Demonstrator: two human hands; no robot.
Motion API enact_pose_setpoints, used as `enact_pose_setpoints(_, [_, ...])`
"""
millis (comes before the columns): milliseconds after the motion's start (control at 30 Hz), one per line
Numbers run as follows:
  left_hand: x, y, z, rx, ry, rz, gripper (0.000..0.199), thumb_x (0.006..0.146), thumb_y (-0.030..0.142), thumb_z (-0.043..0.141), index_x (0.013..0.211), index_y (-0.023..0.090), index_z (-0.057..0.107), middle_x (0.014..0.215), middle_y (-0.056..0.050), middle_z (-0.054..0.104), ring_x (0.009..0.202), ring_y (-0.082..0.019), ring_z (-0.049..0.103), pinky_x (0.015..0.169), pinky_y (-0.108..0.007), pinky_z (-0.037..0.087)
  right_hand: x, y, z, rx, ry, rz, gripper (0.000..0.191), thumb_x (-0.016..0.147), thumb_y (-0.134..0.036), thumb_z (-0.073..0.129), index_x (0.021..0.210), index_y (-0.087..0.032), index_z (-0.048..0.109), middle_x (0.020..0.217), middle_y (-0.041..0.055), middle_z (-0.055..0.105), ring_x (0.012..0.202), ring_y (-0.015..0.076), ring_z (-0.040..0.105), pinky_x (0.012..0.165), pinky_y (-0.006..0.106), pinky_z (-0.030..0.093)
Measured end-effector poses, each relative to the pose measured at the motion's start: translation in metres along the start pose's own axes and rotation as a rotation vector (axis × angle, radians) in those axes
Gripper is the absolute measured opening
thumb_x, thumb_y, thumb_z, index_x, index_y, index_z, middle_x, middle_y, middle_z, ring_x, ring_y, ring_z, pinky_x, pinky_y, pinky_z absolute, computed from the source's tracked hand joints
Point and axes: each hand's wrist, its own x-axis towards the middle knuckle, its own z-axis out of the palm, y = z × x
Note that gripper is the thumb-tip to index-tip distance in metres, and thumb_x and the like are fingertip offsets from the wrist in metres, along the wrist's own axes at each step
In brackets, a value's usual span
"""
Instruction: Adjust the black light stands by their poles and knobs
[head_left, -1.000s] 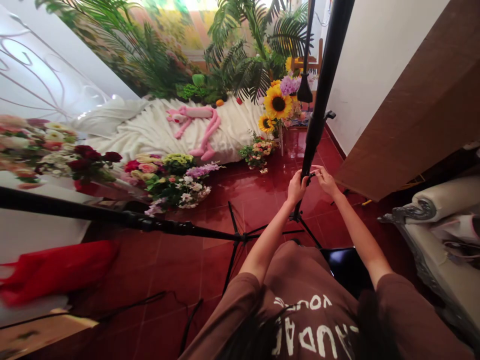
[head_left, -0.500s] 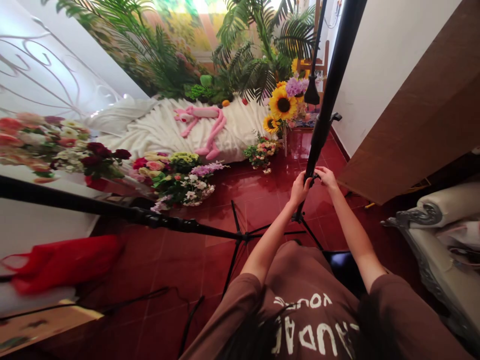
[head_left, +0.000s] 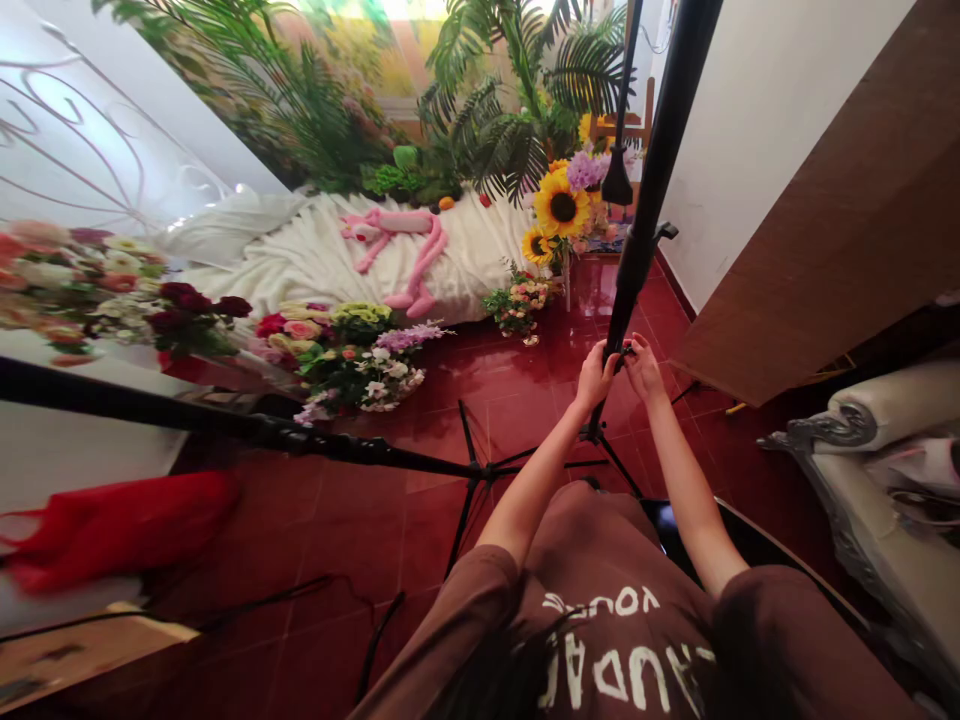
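A tall black light stand (head_left: 639, 235) leans across the right half of the head view, its legs spread on the floor below. My left hand (head_left: 594, 378) is closed around the lower part of its pole. On the pole's right side, my right hand (head_left: 643, 370) pinches a small black knob (head_left: 628, 351), mostly covered by the fingertips. A higher knob (head_left: 665, 232) sticks out from the same pole. A black cable with a thicker end piece (head_left: 618, 180) hangs beside it.
Another black stand (head_left: 300, 438) slants in from the left, its legs close to my left arm. Artificial flowers (head_left: 352, 355) and a white-draped platform with a pink plush toy (head_left: 409, 260) lie ahead. A brown board (head_left: 795, 220) and pale sofa (head_left: 862, 490) are right; a red bag (head_left: 124, 525) is left.
My right hand has turned at the knob, its fingers now pointing more upward. My left hand keeps its hold on the pole. The whole view has shifted slightly.
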Motion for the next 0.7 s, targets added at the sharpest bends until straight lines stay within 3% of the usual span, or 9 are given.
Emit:
enact_pose_setpoints(133, [0.0, -0.004, 0.002, -0.038, 0.013, 0.016, 0.041, 0.096, 0.05, 0.043, 0.121, 0.019, 0.055, 0.117, -0.013, 0.066, 0.108, -0.023, 0.064, 0.096, -0.038, 0.049, -0.01, 0.003, -0.003, 0.358, -0.033, 0.126, 0.021, 0.084, -0.028, 0.064, 0.105, -0.029, 0.062, 0.097, -0.005, 0.072, 0.091, 0.0075, 0.069, 0.084, 0.021, 0.055])
enact_pose_setpoints(267, [0.0, -0.007, 0.003, -0.059, 0.021, 0.008, 0.043, 0.095, 0.051, 0.044, 0.123, 0.02, 0.055, 0.117, -0.013, 0.066, 0.11, -0.023, 0.064, 0.097, -0.038, 0.049, -0.015, 0.01, -0.001, 0.435, 0.024, 0.139, 0.017, 0.089, -0.028, 0.058, 0.104, -0.031, 0.063, 0.106, -0.0038, 0.071, 0.095, 0.0097, 0.068, 0.088, 0.026, 0.055])
enact_pose_setpoints(400, [0.0, -0.008, 0.005, -0.075, 0.031, -0.005, 0.043, 0.095, 0.051, 0.045, 0.124, 0.02, 0.055, 0.115, -0.012, 0.067, 0.109, -0.023, 0.064, 0.095, -0.038, 0.049, -0.014, 0.02, 0.004, 0.392, 0.141, 0.098, 0.009, 0.088, -0.03, 0.06, 0.096, -0.029, 0.063, 0.099, -0.0031, 0.07, 0.074, 0.0101, 0.065, 0.072, 0.025, 0.054])
enact_pose_setpoints(500, [0.0, -0.01, 0.006, -0.082, 0.042, -0.005, 0.045, 0.095, 0.052, 0.044, 0.122, 0.019, 0.055, 0.115, -0.013, 0.066, 0.107, -0.023, 0.064, 0.096, -0.038, 0.049, -0.011, 0.024, 0.006, 0.374, 0.2, 0.07, 0.006, 0.086, -0.03, 0.063, 0.09, -0.027, 0.059, 0.086, -0.0074, 0.066, 0.056, 0.0066, 0.053, 0.06, 0.02, 0.047])
enact_pose_setpoints(600, [0.0, -0.012, 0.007, -0.086, 0.054, -0.01, 0.047, 0.094, 0.055, 0.044, 0.121, 0.018, 0.055, 0.114, -0.013, 0.066, 0.105, -0.023, 0.064, 0.095, -0.038, 0.049, -0.006, 0.023, 0.012, 0.303, 0.297, 0.0, 0.023, 0.079, -0.034, 0.072, 0.082, -0.024, 0.051, 0.07, -0.0105, 0.055, 0.051, 0.0054, 0.044, 0.055, 0.017, 0.04])
enact_pose_setpoints(700, [0.0, -0.013, 0.007, -0.099, 0.05, -0.028, 0.047, 0.094, 0.055, 0.044, 0.12, 0.018, 0.055, 0.113, -0.013, 0.067, 0.103, -0.023, 0.065, 0.093, -0.037, 0.05, -0.001, 0.016, 0.02, 0.086, 0.462, -0.129, 0.045, 0.07, -0.042, 0.08, 0.07, -0.023, 0.039, 0.061, -0.0119, 0.04, 0.05, 0.0051, 0.039, 0.055, 0.018, 0.039])
